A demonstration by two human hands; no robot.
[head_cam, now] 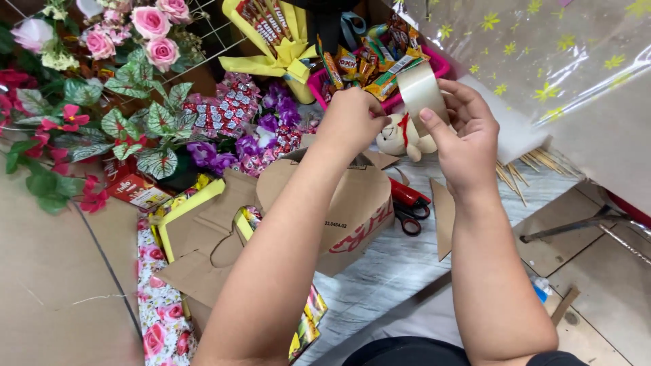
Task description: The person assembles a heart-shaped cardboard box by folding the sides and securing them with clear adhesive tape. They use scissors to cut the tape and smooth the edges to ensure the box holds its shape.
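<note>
1. Grey wood-grain table (pixel 407 271), cluttered, cardboard scraps at lower left.
2. Your right hand (pixel 461 146) clasps the tape roll (pixel 420 91) at upper centre, steadying it upright.
3. Your left hand (pixel 352 118) pinches at the roll's edge, fingers closed, probably picking for the tape end.
4. Below: cardboard cutout (pixel 352 203), red scissors (pixel 409 203).
5. Far: teddy bear (pixel 400 139), pink snack basket (pixel 434 64), fake flowers (pixel 149 27) at upper left.

The one camera sits on my head, looking steeply down and close over my forearms at the cluttered table (pixel 407 271).
</note>
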